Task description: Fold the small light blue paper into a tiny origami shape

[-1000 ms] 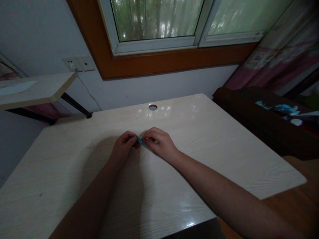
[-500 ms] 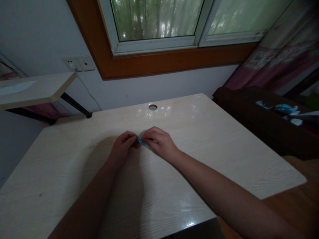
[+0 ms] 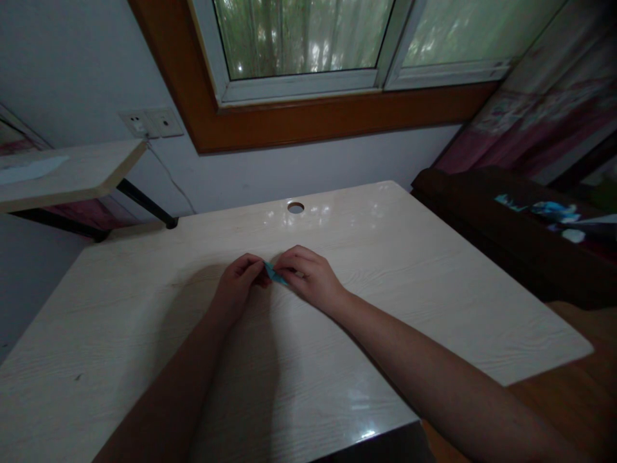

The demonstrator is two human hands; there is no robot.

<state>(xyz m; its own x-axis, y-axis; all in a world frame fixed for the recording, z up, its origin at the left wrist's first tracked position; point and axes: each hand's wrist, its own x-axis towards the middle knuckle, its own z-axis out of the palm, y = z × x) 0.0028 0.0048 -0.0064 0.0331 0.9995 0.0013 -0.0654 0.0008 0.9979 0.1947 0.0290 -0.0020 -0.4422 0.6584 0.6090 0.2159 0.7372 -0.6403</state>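
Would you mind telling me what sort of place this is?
Probably a room in a home: a desk stands below a window, with a curtain to the right.

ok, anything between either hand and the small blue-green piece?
Nothing visible: the left hand and right hand both pinch the blue-green piece directly, over the table. The hands hide part of it.

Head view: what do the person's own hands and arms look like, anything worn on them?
The left hand and right hand are ungloved, and no ring can be made out. The left forearm and right forearm taper towards the hands, with no sleeve, watch, bracelet, cable or marking visible. The picture is too dim to judge the fingernails.
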